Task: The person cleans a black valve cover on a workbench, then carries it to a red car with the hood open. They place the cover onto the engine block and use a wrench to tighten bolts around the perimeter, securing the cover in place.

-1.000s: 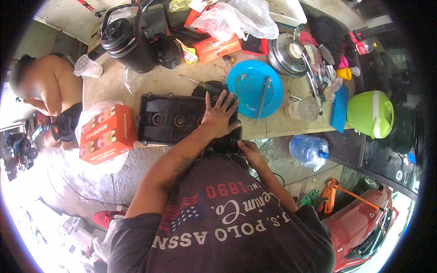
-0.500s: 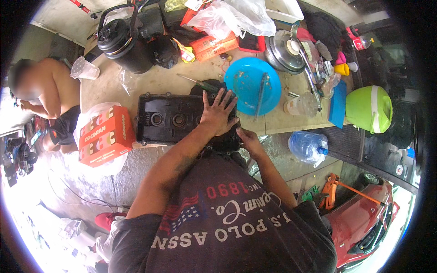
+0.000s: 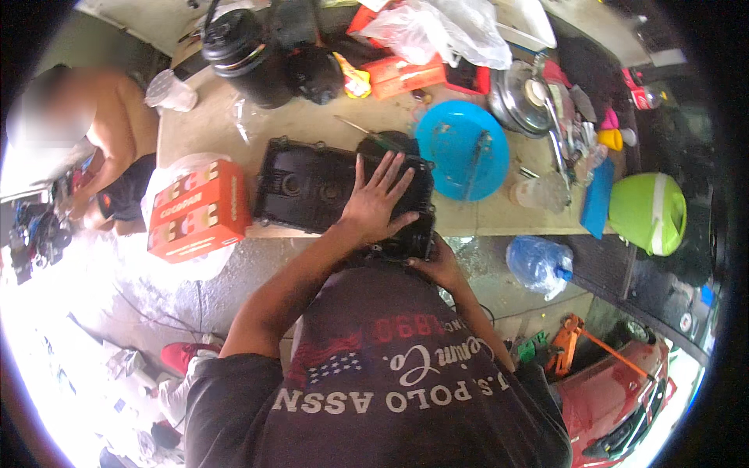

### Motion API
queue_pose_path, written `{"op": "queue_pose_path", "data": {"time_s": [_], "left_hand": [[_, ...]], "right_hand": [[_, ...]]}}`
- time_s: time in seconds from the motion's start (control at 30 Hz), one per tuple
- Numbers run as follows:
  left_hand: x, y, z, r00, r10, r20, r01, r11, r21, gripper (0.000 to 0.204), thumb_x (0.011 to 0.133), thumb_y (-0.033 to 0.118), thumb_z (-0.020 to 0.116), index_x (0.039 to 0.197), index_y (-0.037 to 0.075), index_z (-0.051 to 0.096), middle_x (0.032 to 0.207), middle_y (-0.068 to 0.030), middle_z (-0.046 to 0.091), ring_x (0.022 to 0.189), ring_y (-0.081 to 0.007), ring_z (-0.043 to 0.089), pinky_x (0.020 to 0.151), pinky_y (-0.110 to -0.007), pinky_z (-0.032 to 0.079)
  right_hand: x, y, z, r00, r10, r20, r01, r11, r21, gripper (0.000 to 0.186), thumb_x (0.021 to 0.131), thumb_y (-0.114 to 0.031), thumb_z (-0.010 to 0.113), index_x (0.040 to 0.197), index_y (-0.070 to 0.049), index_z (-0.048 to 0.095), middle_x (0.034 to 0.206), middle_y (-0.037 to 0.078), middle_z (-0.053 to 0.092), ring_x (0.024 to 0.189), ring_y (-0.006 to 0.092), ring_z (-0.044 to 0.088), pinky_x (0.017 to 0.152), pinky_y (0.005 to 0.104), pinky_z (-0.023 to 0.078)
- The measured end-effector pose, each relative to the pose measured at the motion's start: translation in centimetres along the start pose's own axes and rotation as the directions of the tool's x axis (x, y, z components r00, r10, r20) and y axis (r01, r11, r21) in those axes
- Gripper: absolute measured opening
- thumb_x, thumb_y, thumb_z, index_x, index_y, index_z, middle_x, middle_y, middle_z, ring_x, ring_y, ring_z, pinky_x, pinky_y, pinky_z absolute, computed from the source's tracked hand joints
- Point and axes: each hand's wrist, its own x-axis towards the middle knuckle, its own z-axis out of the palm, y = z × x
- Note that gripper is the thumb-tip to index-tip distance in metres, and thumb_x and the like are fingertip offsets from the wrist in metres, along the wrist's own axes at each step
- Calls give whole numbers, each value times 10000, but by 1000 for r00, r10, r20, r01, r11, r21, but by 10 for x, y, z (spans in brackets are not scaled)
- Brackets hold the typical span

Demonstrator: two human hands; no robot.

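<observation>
A black metal cover [image 3: 300, 183], a lidlike engine part with round openings, lies slightly askew at the table's front edge. My left hand [image 3: 374, 199] rests on its right portion, palm down, fingers spread. My right hand [image 3: 437, 265] is at the near right corner, fingers curled round the edge, partly hidden under it. Behind the cover lies a screwdriver [image 3: 353, 127] with a thin shaft, by a dark piece [image 3: 382, 141] that I cannot make out. A blue plastic plate [image 3: 449, 136] with scraps and a utensil sits right of it, an orange box [image 3: 195, 210] to the left.
The cluttered table [image 3: 203, 132] holds black containers [image 3: 250, 78], plastic bags [image 3: 429, 35], steel pot lids [image 3: 519, 101] and a green cooler [image 3: 647, 214]. A shirtless person [image 3: 117, 132] is at the left. Below right are a water jug [image 3: 538, 265], an orange jack [image 3: 566, 343] and a red car [image 3: 616, 405].
The view has shifted, so most things appear further right. The cover has turned slightly clockwise, and my right hand has come down along its corner. The other person's arms have lowered.
</observation>
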Motion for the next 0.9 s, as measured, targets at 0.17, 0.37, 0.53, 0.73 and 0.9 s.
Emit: {"op": "queue_pose_path", "data": {"time_s": [0.17,0.37,0.53,0.73,0.9], "left_hand": [[-68,-11,-10,978,-189,84,184,981,57,879,903,681,456,1537,92,301,1625,-199,151,1517,-349,99,1145,-701,10],[-71,-12,-9,979,-202,16,200,977,68,830,922,633,471,1529,88,318,1621,-191,176,1515,-344,124,1166,-668,44],[-82,-23,-28,971,-158,-178,145,986,-85,600,918,439,599,1391,80,510,1552,-151,342,1457,-321,287,1189,-602,124],[-149,-69,-57,971,-218,-100,204,970,-133,307,848,220,723,1136,115,705,1261,-74,645,1249,-311,533,1092,-493,374],[-164,-86,-42,966,-239,-103,227,967,-111,258,839,172,697,1093,147,731,1175,-43,686,1187,-266,570,1103,-476,374]], "right_hand": [[8,-8,7,997,-62,41,59,995,80,948,701,-323,891,1429,17,387,1371,189,549,1286,317,521,1093,423,406],[9,-20,7,999,46,25,-46,999,-6,967,696,-323,894,1438,8,370,1401,190,520,1304,333,498,1113,440,384],[8,-22,3,996,9,91,-10,1000,6,998,687,-337,899,1449,3,351,1403,189,521,1307,337,496,1111,444,389],[4,-52,2,991,67,113,-48,985,-166,910,699,-398,879,1388,8,445,1337,198,579,1261,334,547,1070,434,428],[3,-116,-11,950,295,105,-64,509,-858,549,794,-432,776,1170,-51,654,1143,192,680,1048,351,657,899,435,517]]}}
